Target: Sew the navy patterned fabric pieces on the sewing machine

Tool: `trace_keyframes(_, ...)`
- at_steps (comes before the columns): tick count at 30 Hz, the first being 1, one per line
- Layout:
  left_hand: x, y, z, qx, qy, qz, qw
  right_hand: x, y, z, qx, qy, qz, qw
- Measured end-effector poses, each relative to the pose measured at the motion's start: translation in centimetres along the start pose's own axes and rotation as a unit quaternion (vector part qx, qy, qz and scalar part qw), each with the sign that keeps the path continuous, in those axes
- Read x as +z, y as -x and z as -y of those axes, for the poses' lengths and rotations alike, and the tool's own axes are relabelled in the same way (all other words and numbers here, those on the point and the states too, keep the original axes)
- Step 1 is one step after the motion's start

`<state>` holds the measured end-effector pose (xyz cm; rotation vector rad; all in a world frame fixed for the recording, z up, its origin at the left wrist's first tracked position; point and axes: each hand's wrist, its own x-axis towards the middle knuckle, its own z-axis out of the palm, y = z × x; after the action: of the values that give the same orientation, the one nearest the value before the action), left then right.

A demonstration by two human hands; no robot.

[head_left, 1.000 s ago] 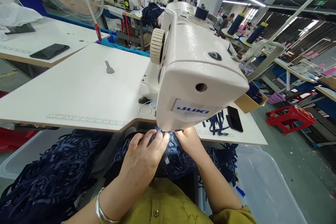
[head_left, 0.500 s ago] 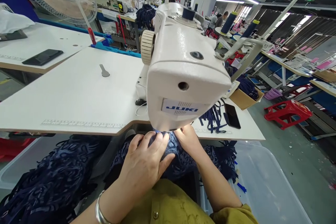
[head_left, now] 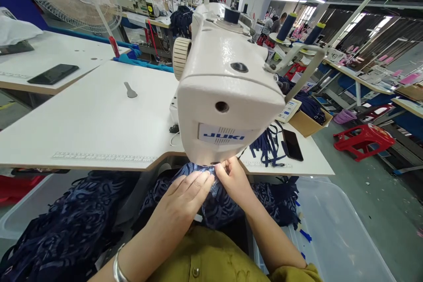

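Note:
A white JUKI sewing machine [head_left: 228,92] stands before me, and its head hides the needle area. Navy patterned lace fabric [head_left: 220,211] runs from under the head down over the table's front edge toward my lap. My left hand [head_left: 185,196] lies flat on this fabric, fingers stretched out side by side. Close below the machine head, my right hand [head_left: 235,183] pinches the fabric between thumb and bent fingers; the fingertips are partly hidden.
A heap of similar navy pieces [head_left: 66,224] fills the lower left. Navy straps [head_left: 268,146] and a phone [head_left: 292,144] lie right of the machine. A grey metal piece [head_left: 130,90] rests on the white tabletop [head_left: 99,119]. A clear plastic bin [head_left: 343,229] is at lower right.
My left hand has slid down and slightly left, its thumb drawn out of sight. The fingers of my right hand have curled into a pinch. More fabric shows below the machine head.

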<state>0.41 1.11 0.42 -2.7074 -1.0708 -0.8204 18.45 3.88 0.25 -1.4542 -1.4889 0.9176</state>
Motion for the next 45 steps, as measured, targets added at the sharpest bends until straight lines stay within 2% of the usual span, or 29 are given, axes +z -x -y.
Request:
trace_keyframes(9,-0.6,-0.5,-0.8,-0.048,-0.056,-0.009,0.997,0.1,-0.7,0.3,0.004,0.054,-0.030,0.998)
trace_keyframes(13,-0.6,-0.7,-1.0,-0.050,-0.071,0.004,0.996,0.1,-0.8,0.2,0.003,0.068,-0.036,0.997)
trace_keyframes(27,-0.1,-0.8,-1.1,-0.061,-0.070,-0.008,0.996,0.1,-1.0,0.4,-0.026,0.061,-0.040,0.997)
trace_keyframes(37,-0.5,-0.8,-1.0,-0.077,-0.078,-0.024,0.994,0.3,-1.2,0.2,-0.009,0.084,-0.043,0.995)
trace_keyframes(43,-0.7,-0.3,-0.2,-0.081,-0.050,-0.015,0.995,0.8,-1.6,-0.3,-0.016,0.036,-0.061,0.997)
trace_keyframes(45,-0.4,-0.1,0.3,-0.054,-0.065,-0.015,0.996,0.9,-1.8,-0.8,-0.014,-0.010,-0.058,0.998)
